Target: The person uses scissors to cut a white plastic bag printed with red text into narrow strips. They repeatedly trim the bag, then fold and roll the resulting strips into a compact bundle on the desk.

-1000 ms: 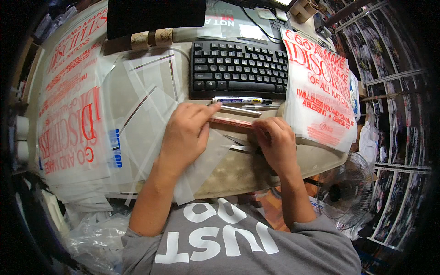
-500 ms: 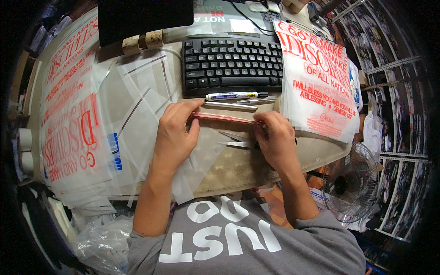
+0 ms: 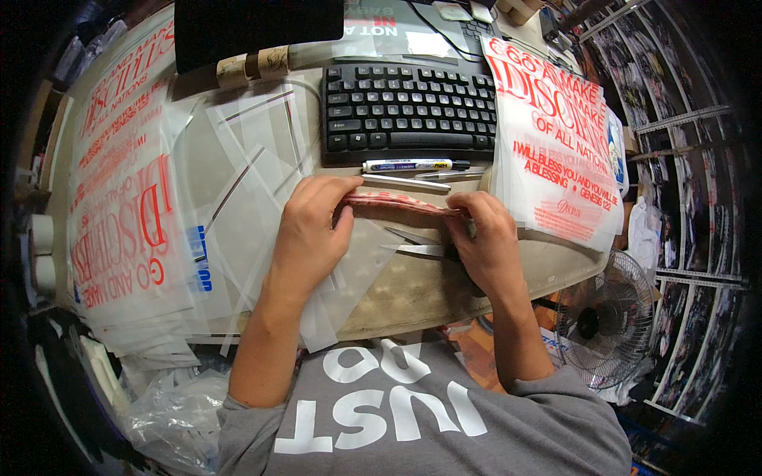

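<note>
My left hand and my right hand grip the two ends of a thin stack of clear film strips with red print, held on edge just above the desk. Under the strips, partly covered by my right hand, lie scissors. A marker pen and a metal ruler lie just beyond the stack, in front of a black keyboard.
Piles of clear sheets with red lettering lie at the left and right. Loose clear offcuts cover the desk middle. A monitor and tape rolls stand behind. A floor fan stands at the lower right.
Both hands have stayed on the strip stack and drawn slightly toward me, squaring it on edge. The camera has shifted a little, so the desk appears closer.
</note>
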{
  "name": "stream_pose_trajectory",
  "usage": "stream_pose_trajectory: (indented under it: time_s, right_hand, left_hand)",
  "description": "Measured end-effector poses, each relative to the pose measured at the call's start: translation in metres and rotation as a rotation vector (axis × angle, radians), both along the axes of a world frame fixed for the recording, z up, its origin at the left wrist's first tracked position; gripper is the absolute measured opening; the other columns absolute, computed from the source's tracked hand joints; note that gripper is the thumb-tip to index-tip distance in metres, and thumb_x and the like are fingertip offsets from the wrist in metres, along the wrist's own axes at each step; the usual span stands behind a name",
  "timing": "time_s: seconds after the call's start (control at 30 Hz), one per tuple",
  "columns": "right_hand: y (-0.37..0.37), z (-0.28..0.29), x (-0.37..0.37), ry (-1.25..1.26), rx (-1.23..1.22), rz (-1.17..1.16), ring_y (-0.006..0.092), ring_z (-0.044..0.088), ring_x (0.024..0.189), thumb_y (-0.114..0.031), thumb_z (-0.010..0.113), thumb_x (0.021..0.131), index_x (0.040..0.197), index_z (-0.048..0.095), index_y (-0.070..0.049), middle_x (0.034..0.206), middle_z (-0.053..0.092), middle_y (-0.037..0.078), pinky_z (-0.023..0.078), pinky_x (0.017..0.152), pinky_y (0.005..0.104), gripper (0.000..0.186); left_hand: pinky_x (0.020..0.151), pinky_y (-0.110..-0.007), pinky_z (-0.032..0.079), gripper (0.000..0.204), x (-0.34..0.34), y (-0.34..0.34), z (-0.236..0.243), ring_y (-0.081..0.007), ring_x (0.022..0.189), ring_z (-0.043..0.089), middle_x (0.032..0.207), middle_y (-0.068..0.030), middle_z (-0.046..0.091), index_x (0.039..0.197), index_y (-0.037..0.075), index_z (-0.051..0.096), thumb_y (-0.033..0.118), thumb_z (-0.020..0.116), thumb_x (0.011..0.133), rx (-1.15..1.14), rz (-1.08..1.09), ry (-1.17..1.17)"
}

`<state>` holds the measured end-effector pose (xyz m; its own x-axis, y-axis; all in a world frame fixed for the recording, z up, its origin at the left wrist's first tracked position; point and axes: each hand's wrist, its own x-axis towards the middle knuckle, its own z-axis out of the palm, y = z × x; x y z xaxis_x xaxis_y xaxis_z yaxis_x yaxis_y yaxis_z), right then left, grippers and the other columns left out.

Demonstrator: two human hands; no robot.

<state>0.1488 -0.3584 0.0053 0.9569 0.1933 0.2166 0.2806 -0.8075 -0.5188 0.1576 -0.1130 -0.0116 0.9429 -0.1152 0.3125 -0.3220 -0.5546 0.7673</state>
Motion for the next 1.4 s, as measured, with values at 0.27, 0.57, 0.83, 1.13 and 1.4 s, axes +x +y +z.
stream_pose_trajectory:
  time_s: [0.27, 0.57, 0.83, 1.13, 1.4]
  right_hand:
    - [0.002, 0.003, -0.001, -0.007, -0.016, 0.011, 0.0315, 0.067, 0.087, 0.003, 0.070, 0.081, 0.097, 0.066, -0.003, 0.093, 0.068, 0.013, 0.053, 0.079, 0.0397, 0.017]
    - [0.002, 0.001, -0.003, -0.049, -0.034, 0.057, 0.0339, 0.065, 0.091, 0.005, 0.067, 0.082, 0.099, 0.066, -0.003, 0.096, 0.067, 0.013, 0.052, 0.081, 0.0416, 0.019]
    - [-0.005, -0.002, -0.006, -0.031, 0.010, -0.024, 0.0340, 0.065, 0.095, 0.005, 0.067, 0.083, 0.104, 0.064, -0.003, 0.099, 0.067, 0.014, 0.052, 0.083, 0.0412, 0.022]
    - [0.002, -0.009, -0.004, -0.046, 0.062, -0.032, 0.0365, 0.063, 0.093, 0.003, 0.068, 0.083, 0.106, 0.065, -0.002, 0.096, 0.066, 0.016, 0.051, 0.083, 0.0442, 0.024]
    - [0.001, -0.004, -0.004, -0.076, 0.030, -0.025, 0.0361, 0.064, 0.090, 0.002, 0.068, 0.083, 0.101, 0.066, -0.003, 0.096, 0.067, 0.015, 0.052, 0.080, 0.0434, 0.019]
  left_hand:
    - [0.088, -0.038, 0.053, 0.030, 0.000, 0.000, 0.001, -0.0325, 0.097, 0.067, 0.104, -0.0173, 0.070, 0.107, -0.001, 0.069, -0.007, 0.065, 0.078, 0.022, -0.004, -0.008]
    - [0.085, -0.037, 0.053, 0.027, -0.001, 0.004, 0.001, -0.0317, 0.094, 0.067, 0.100, -0.0161, 0.070, 0.102, 0.000, 0.072, -0.007, 0.063, 0.077, 0.029, -0.007, 0.032]
    - [0.084, -0.036, 0.053, 0.025, -0.001, 0.007, 0.002, -0.0301, 0.091, 0.066, 0.098, -0.0147, 0.067, 0.099, 0.000, 0.073, -0.005, 0.063, 0.077, 0.044, 0.030, 0.053]
    - [0.084, -0.037, 0.052, 0.025, -0.001, 0.002, 0.003, -0.0300, 0.093, 0.064, 0.100, -0.0146, 0.066, 0.102, -0.001, 0.071, -0.005, 0.065, 0.078, -0.005, 0.017, 0.069]
    - [0.085, -0.039, 0.050, 0.019, -0.001, 0.005, 0.003, -0.0317, 0.094, 0.061, 0.098, -0.0120, 0.064, 0.097, 0.001, 0.071, -0.002, 0.066, 0.079, 0.026, -0.001, 0.016]
